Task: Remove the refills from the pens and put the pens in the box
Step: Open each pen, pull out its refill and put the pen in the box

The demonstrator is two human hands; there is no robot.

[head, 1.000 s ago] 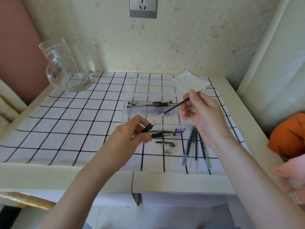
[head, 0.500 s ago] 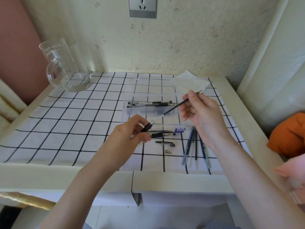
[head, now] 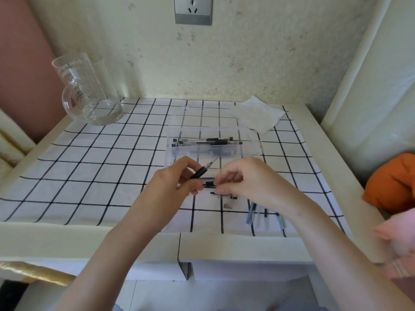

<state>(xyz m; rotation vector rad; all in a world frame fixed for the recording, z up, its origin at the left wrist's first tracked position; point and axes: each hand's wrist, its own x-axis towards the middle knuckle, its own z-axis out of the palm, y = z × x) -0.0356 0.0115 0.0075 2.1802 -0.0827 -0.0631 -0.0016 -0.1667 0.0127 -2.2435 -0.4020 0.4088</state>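
- The left hand (head: 177, 178) grips the pen barrel (head: 199, 173) by its black end, raised just near of the box (head: 190, 151).
- The long refill no longer stretches between the hands.
- The right hand (head: 247, 179) has dropped to the cloth, fingers curled at a small black part (head: 210, 184); gripped or not, I cannot tell.
- Loose refills (head: 250, 212) lie near right, so this barrel looks about ready for boxing.

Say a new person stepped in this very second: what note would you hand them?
Left hand grips a black pen, tip pointing toward the clear box.
Right hand, fingers curled, is down at the loose pen parts on the checked cloth; what it holds is hidden.
Done: several pens lie in the box; refills lie by the right forearm.
To do: finish this pen and box it.
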